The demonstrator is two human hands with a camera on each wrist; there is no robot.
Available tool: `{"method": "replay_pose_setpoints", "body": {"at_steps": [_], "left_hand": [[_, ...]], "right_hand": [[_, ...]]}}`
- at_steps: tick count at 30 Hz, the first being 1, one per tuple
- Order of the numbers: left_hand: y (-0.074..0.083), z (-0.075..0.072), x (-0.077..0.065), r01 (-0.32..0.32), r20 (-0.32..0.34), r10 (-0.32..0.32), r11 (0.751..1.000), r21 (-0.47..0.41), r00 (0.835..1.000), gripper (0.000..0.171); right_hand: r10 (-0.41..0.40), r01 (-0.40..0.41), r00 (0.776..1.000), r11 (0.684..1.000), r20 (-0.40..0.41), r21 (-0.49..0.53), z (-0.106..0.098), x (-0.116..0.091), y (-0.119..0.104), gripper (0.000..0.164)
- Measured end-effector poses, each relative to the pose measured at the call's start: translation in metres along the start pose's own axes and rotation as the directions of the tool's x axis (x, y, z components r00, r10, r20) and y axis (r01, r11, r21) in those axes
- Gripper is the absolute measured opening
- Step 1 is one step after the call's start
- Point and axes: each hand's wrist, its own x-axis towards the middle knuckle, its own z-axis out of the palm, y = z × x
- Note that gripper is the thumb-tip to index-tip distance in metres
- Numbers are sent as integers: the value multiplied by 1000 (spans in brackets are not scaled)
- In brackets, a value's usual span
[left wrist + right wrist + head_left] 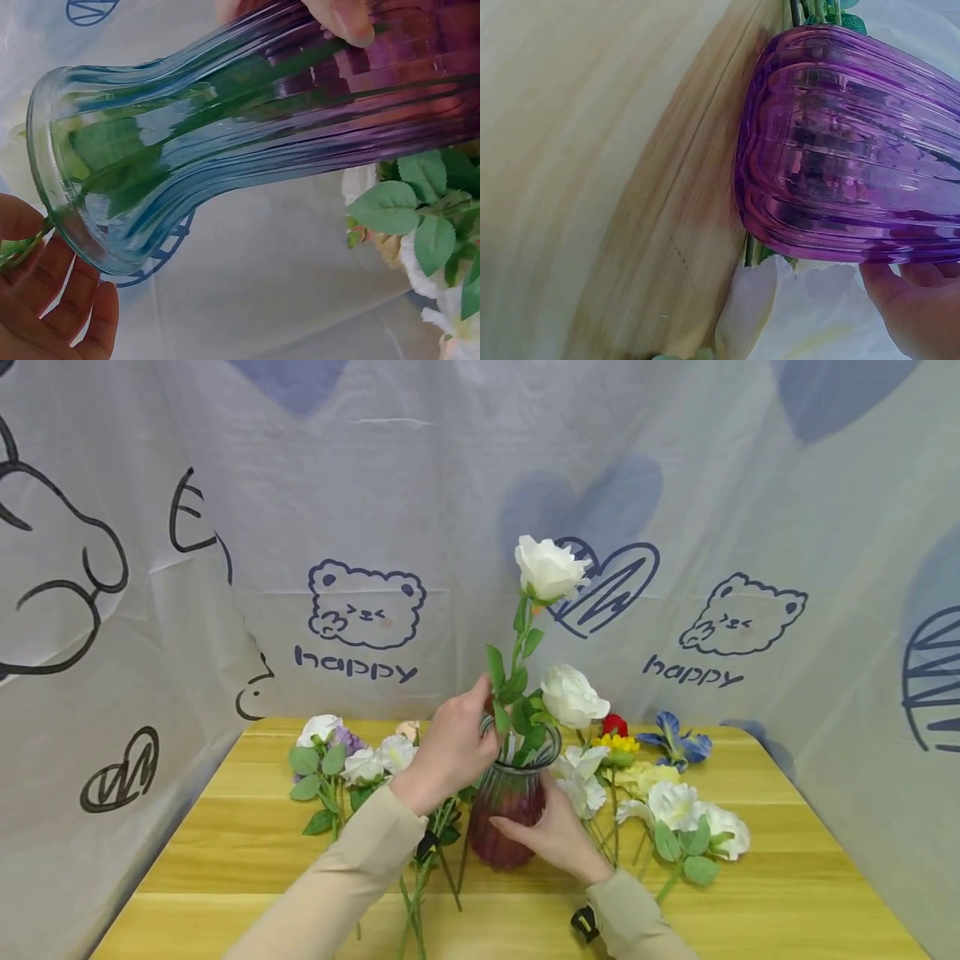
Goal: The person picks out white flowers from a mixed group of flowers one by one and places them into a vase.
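A ribbed glass vase [504, 827], clear at its neck and purple-pink below, stands on the table. My right hand [561, 837] grips the vase's body from the right, thumb across its front. At the rim, my left hand [454, 739] pinches the green stem of a tall white rose [551, 568]; in the left wrist view those fingers [56, 281] sit just outside the glass lip. A second white rose [573, 696] leans right over the vase's mouth. Green stems and leaves [112, 154] show through the glass. The right wrist view shows the purple base [832, 150] close up.
To the left lie white and purple artificial flowers [363, 766] with leafy stems. On the right are a red bloom [614, 725], a yellow flower [617, 745], a blue iris [678, 742] and several white blooms [672, 806]. A patterned cloth [450, 485] hangs behind the wooden table [787, 893].
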Motion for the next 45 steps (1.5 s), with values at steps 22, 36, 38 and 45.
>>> {"method": "replay_pose_setpoints", "body": {"at_steps": [22,36,38,45], "left_hand": [[-18,-12,-12,279,268,-212,929,-244,940,62],[-46,-20,-42,321,214,-282,930,-177,935,45],[-50,-25,-46,315,200,-281,935,-164,939,42],[-66,-54,-57,331,129,-322,942,-55,938,32]], "right_hand": [[34,-34,999,999,-9,-20,4,3,27,87],[0,0,1000,1000,-3,15,4,3,21,84],[1,-1,1000,1000,3,9,5,4,30,85],[0,0,1000,1000,14,-26,2,5,28,85]]}}
